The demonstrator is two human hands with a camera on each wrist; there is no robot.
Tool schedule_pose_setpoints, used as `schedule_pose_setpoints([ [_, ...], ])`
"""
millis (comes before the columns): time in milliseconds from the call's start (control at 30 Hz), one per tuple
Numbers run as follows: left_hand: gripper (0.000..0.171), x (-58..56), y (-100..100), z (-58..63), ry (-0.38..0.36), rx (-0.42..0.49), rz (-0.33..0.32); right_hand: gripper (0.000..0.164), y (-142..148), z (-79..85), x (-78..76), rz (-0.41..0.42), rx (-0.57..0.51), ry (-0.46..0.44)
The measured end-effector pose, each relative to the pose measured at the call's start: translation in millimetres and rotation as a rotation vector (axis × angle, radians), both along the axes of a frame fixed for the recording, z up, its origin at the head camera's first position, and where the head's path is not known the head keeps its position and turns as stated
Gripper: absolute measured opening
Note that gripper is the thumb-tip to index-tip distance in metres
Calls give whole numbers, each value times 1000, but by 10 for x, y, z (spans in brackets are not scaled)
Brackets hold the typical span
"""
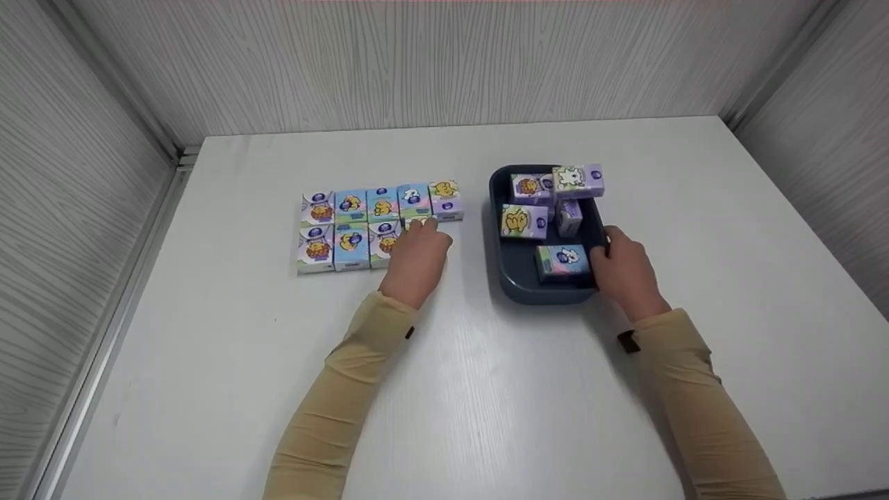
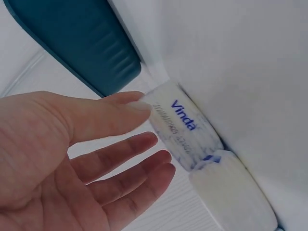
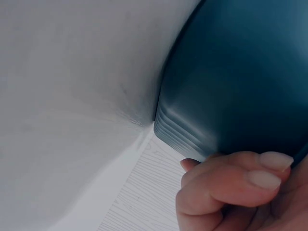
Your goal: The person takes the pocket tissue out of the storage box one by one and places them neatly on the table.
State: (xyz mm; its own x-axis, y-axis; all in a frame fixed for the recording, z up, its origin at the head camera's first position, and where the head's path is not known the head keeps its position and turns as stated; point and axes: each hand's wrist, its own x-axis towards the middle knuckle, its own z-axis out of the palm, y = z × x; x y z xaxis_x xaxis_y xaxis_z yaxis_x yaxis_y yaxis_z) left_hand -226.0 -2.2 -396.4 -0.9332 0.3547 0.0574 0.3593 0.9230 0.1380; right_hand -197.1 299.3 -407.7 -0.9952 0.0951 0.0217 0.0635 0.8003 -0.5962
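Note:
My left hand is at the right end of the near row of small tissue packs. Its thumb and index finger pinch the end of a white pack lettered "Vinda" in the left wrist view, while the other fingers stay apart from it. In the head view that hand mostly covers this pack. My right hand grips the right side of a dark blue plastic bin, thumb at the rim and curled fingers against the outer wall. Loose tissue packs lie in the bin.
Two touching rows of printed packs, the far one including a blue pack, lie left of the bin on the white table. One purple pack overhangs the bin's far right rim. A pale panel stands behind the table.

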Motion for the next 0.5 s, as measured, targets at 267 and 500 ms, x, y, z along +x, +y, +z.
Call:
schedule_pose_setpoints([
  [267, 33, -52, 332, 208, 148, 109, -109, 46, 16, -9, 5, -8, -6, -14],
  [500, 38, -243, 730, 315, 168, 75, -282, 46, 5, -14, -16, -16, -10, -8],
])
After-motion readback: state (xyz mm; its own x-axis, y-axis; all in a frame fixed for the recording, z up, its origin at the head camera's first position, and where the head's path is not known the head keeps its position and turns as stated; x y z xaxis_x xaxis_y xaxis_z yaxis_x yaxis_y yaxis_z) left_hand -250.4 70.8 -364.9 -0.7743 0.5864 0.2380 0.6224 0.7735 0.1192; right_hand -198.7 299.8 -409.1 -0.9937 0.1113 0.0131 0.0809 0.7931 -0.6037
